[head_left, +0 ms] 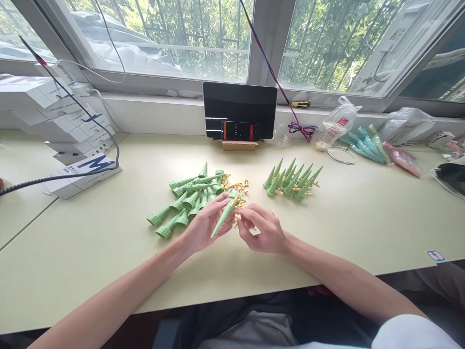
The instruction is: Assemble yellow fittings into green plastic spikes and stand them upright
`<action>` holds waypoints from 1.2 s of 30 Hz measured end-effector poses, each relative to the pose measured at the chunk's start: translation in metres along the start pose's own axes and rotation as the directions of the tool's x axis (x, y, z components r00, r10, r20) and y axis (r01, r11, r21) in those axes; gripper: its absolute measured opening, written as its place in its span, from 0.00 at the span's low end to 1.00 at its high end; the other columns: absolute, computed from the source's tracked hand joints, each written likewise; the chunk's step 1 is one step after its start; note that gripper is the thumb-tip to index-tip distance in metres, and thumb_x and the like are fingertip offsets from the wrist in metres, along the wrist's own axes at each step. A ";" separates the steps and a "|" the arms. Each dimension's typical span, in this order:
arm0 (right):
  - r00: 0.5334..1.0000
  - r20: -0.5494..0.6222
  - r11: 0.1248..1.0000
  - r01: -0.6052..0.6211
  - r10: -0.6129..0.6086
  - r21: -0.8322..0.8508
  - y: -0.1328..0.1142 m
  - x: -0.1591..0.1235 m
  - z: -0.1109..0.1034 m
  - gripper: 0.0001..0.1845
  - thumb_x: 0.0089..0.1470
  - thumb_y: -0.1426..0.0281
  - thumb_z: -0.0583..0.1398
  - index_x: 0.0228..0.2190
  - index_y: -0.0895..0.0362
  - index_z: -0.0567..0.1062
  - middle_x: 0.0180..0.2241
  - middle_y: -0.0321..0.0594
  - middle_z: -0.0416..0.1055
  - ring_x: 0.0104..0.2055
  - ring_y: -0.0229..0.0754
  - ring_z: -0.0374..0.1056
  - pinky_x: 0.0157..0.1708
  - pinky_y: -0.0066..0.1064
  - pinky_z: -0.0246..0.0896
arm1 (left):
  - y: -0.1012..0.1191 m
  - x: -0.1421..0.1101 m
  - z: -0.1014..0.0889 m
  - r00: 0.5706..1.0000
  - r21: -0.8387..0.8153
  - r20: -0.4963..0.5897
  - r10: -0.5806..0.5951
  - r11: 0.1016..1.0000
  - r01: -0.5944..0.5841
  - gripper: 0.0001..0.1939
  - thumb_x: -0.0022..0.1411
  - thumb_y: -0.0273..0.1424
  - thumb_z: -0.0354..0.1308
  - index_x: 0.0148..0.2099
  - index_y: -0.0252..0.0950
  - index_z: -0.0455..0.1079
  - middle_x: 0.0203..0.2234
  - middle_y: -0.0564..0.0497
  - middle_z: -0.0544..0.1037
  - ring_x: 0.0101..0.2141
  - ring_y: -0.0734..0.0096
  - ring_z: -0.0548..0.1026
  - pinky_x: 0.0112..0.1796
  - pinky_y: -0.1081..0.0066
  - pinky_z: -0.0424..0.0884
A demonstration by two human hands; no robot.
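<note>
My left hand (pixel 209 224) is closed around a green plastic spike (pixel 224 218), a hollow cone whose tip points down toward me. A small yellow valve (pixel 236 199) sticks out from the spike near its wide end. Close beside it, my right hand (pixel 263 227) has its fingers curled and pinched; what lies between the fingertips, if anything, is too small to make out. Left of my hands lies a loose pile of green spikes (pixel 191 199). Small yellow valves (pixel 240 186) are scattered just beyond my hands, partly hidden by them.
Several spikes with yellow valves (pixel 290 182) stand upright at the right. A phone with a running timer (pixel 240 131) leans on a black tablet (pixel 240 102) at the back. White boxes (pixel 80 126) and a dark cable (pixel 83 174) are left; plastic bags (pixel 336 123) lie back right.
</note>
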State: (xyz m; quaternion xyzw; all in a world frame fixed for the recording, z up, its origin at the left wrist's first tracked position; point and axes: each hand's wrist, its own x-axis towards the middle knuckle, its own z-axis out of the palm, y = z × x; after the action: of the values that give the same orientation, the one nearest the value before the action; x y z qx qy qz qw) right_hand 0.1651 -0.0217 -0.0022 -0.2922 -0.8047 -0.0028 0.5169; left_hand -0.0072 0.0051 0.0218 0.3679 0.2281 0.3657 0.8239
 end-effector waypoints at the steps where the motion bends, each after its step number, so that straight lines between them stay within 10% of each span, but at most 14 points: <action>1: 1.000 0.004 1.000 0.005 -0.004 -0.006 0.000 0.000 0.000 0.11 0.59 0.77 0.56 0.43 0.57 0.70 0.27 0.37 0.71 0.23 0.33 0.66 0.19 0.24 0.61 | 0.000 0.000 0.000 1.000 0.000 -0.003 -0.001 1.000 0.001 0.04 0.68 0.28 0.51 0.38 0.36 0.62 0.16 0.58 0.66 0.12 0.82 0.60 0.15 0.83 0.58; 13: 0.994 0.069 0.997 0.080 -0.080 0.011 0.001 -0.004 0.001 0.13 0.57 0.78 0.55 0.44 0.53 0.69 0.27 0.37 0.72 0.24 0.36 0.66 0.21 0.26 0.61 | -0.001 0.002 -0.002 0.998 -0.008 -0.048 0.027 1.000 -0.028 0.07 0.67 0.29 0.54 0.35 0.36 0.61 0.14 0.59 0.63 0.12 0.82 0.57 0.16 0.81 0.56; 21: 0.987 -0.051 0.985 -0.147 0.152 0.089 0.006 -0.001 0.001 0.06 0.61 0.76 0.55 0.33 0.55 0.69 0.23 0.34 0.66 0.21 0.33 0.61 0.22 0.26 0.60 | 0.002 0.001 0.000 0.998 0.009 -0.065 0.008 1.000 -0.008 0.10 0.67 0.30 0.53 0.32 0.36 0.58 0.17 0.58 0.63 0.12 0.83 0.56 0.14 0.82 0.54; 36: 0.985 0.025 0.981 -0.172 0.170 0.087 0.010 0.005 -0.002 0.22 0.66 0.75 0.52 0.60 0.52 0.65 0.37 0.41 0.71 0.34 0.36 0.68 0.33 0.27 0.69 | 0.001 0.001 0.000 0.997 -0.029 -0.024 -0.068 0.997 0.067 0.14 0.69 0.33 0.51 0.29 0.34 0.61 0.16 0.57 0.61 0.12 0.82 0.58 0.15 0.79 0.57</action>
State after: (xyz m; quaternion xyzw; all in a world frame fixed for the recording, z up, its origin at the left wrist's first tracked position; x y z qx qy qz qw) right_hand 0.1700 -0.0118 -0.0004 -0.3370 -0.7803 0.0799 0.5207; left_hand -0.0070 0.0061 0.0224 0.3436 0.2455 0.3454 0.8380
